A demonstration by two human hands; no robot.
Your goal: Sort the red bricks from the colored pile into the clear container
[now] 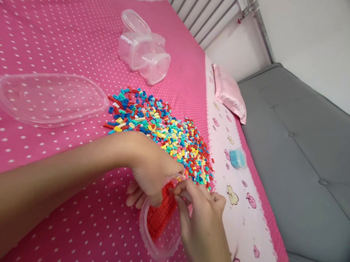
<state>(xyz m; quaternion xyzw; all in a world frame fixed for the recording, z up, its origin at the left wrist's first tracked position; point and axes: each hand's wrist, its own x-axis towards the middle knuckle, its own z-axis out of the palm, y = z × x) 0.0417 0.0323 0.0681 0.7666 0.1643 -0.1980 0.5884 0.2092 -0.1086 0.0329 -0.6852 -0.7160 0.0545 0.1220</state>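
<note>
A clear plastic container (158, 252) tilts on the pink bedspread, with red toy bricks (160, 215) packed in rows along its inside. My left hand (153, 169) is bent over its far side, the thumb inside by the red bricks and the other fingers outside the wall. At the container's mouth, my right hand (201, 207) has thumb and forefinger pinched together close to the red bricks. Whatever lies between those fingertips is too small to make out. Just beyond both hands spreads a heap of mixed-colour toy bricks (171, 132).
Several clear empty containers (144, 52) lie together farther up the bedspread (80, 30). A large clear lid (52, 99) lies on the left. To the right are a small tub of blue bits (237, 158), a pink pillow (229, 93) and a grey padded headboard (295, 154).
</note>
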